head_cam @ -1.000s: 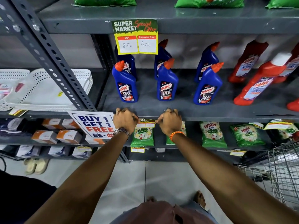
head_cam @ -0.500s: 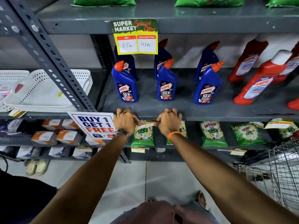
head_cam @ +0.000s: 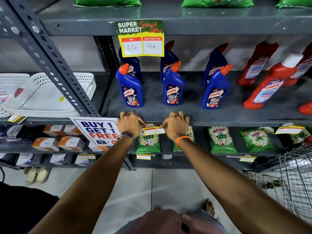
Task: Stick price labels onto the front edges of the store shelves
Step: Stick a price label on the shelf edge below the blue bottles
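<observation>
A small yellow and green price label hangs at the front edge of the grey middle shelf, below the blue Harpic bottles. My left hand pinches its left end and my right hand pinches its right end, fingers curled over the shelf lip. The label's top strip lies against the edge; its two white price boxes show between my hands. A larger matching label is stuck on the upper shelf edge, marked 85 and 43.
A "Buy 1 Get 1 Free" sign sits just left of my left hand. Red Harpic bottles stand at right, green Wheel packets below. A wire trolley stands at lower right. White baskets sit left of the slotted upright.
The label has come down slightly and shows more of its white boxes between my hands. Both hands stay on the shelf edge, almost unmoved.
</observation>
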`<state>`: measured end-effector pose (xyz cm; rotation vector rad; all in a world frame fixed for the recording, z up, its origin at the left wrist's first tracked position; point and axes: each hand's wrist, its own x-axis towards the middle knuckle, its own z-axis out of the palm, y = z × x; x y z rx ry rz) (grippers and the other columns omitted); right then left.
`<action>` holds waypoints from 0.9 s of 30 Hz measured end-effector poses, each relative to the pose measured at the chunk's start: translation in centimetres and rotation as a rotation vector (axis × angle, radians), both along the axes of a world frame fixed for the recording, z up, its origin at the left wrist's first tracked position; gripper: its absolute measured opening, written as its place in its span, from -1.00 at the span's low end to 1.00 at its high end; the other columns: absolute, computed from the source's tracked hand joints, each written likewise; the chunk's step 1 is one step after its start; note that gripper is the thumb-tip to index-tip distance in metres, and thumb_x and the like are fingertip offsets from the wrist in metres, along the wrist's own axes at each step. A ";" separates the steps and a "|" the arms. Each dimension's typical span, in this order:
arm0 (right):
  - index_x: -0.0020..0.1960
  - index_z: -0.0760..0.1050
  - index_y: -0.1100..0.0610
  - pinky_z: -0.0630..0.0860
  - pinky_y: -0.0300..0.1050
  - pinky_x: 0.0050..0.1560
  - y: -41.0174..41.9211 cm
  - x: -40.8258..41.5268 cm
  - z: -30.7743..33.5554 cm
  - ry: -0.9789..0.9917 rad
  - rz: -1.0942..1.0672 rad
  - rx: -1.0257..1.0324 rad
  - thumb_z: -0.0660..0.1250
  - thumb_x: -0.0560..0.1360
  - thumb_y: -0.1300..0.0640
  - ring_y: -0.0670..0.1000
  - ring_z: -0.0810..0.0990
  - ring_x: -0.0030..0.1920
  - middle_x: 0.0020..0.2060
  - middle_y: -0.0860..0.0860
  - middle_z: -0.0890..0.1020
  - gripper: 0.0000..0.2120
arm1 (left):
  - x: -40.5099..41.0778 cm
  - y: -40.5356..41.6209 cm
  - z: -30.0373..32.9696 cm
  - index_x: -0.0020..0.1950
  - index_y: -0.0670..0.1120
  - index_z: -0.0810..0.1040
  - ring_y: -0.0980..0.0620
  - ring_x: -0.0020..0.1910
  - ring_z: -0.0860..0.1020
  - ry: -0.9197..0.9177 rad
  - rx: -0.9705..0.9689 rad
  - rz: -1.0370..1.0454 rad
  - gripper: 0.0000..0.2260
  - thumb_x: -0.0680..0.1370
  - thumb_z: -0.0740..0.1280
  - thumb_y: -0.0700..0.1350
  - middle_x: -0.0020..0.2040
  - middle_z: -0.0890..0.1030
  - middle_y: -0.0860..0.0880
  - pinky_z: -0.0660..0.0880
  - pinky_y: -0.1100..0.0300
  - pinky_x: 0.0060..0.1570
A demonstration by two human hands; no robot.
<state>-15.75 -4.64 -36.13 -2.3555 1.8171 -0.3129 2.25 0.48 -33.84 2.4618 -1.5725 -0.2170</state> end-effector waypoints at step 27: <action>-0.11 0.68 0.03 0.32 0.12 0.10 0.0 0.7 0.9 0.104 -0.105 -0.017 0.39 0.36 -0.15 0.14 0.44 0.17 -0.02 -0.02 0.63 -0.73 | 0.1 -0.1 -0.2 -0.09 -0.01 0.69 -0.19 0.22 0.41 -0.235 0.031 0.013 -0.70 0.45 0.36 0.20 0.04 0.62 -0.04 0.39 -0.03 0.04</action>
